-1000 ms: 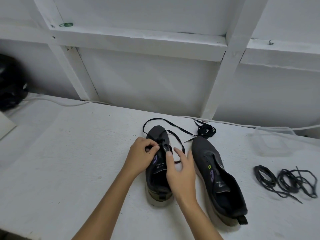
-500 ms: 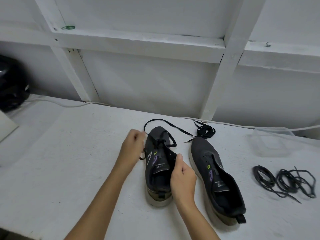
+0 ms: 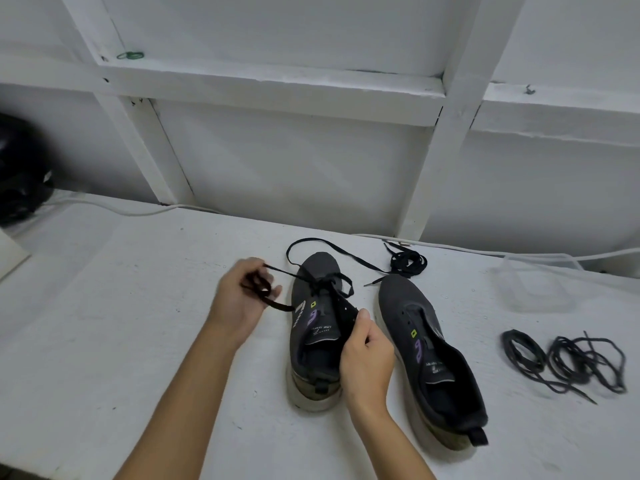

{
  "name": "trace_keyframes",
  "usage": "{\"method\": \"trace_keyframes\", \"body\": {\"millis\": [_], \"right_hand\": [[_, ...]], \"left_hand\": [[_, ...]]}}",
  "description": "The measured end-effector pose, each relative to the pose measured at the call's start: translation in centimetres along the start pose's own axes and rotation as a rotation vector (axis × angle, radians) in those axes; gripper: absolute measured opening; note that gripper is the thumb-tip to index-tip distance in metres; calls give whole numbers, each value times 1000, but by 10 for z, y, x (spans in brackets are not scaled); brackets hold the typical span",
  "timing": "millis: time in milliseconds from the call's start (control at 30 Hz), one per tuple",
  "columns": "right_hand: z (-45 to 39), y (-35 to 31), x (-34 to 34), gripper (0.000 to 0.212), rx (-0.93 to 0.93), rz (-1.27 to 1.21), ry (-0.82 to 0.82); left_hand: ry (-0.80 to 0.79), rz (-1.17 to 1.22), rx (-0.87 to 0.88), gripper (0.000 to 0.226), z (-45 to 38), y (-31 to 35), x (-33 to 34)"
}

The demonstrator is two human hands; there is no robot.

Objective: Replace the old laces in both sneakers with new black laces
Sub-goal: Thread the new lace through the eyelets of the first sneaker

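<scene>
My left hand is curled round a loop of flat black lace just left of the left sneaker, while my right hand pinches that shoe's right eyelet flap. It's a dark knit upper on a chunky, grubby pale sole, and the unlaced right sneaker sits just right of it. Everything's on a rough white-painted table against a white framed wall, with a coiled lace behind the left sneaker and tangled old laces far right of it.

Left hand has pulled away from the sneaker, drawing the lace out sideways; right hand now grips its side.
</scene>
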State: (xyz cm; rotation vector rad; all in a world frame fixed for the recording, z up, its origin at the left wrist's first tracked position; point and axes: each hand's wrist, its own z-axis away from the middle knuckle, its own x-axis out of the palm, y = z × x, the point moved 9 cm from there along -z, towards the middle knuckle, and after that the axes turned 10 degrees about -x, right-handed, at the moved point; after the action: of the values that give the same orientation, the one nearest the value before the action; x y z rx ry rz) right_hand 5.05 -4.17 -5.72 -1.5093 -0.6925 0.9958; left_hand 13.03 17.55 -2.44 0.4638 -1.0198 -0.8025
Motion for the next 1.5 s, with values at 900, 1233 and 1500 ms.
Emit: {"method": "trace_keyframes", "body": {"millis": [900, 1233, 1500], "right_hand": [[-5, -11, 4, 28, -184, 178, -17], [-3, -14, -7, 49, -132, 167, 79], [-6, -10, -8, 44, -103, 79, 50]], "left_hand": [[107, -1547, 280, 7, -3, -26, 32], [-44, -51, -90, 13, 2, -5, -7], [-87, -486, -32, 24, 2, -7, 1]]}}
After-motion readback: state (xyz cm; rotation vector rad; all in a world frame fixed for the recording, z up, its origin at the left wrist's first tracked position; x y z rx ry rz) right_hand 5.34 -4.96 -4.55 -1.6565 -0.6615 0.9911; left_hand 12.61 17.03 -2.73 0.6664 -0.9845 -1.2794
